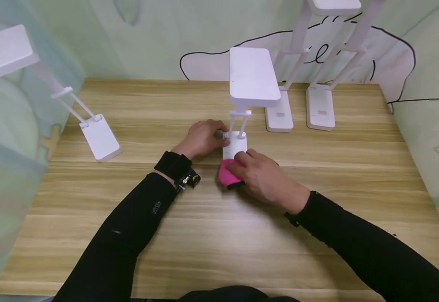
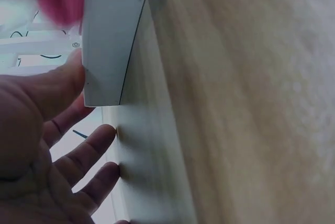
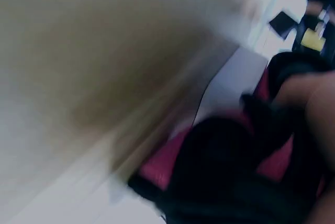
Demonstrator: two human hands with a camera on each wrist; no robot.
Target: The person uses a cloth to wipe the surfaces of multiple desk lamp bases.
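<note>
A white desk lamp [image 1: 235, 147] stands in the middle of the table, its flat rectangular head raised above the base. My left hand [image 1: 204, 136] holds the base at its back left corner. In the left wrist view, thumb and a finger pinch the base's end while the other fingers spread below. My right hand [image 1: 266, 178] grips a pink cloth-like piece with black edging [image 1: 228, 174] against the base's front end. Dark bands cross the pink material in the blurred right wrist view, where part of the lamp base [image 3: 230, 85] shows behind it.
Another white lamp [image 1: 100, 138] stands at the left. Two more, a nearer lamp [image 1: 279, 115] and a farther lamp [image 1: 320, 109], stand at the back right. The wooden table [image 1: 189, 243] meets a patterned wall [image 1: 159, 42] behind.
</note>
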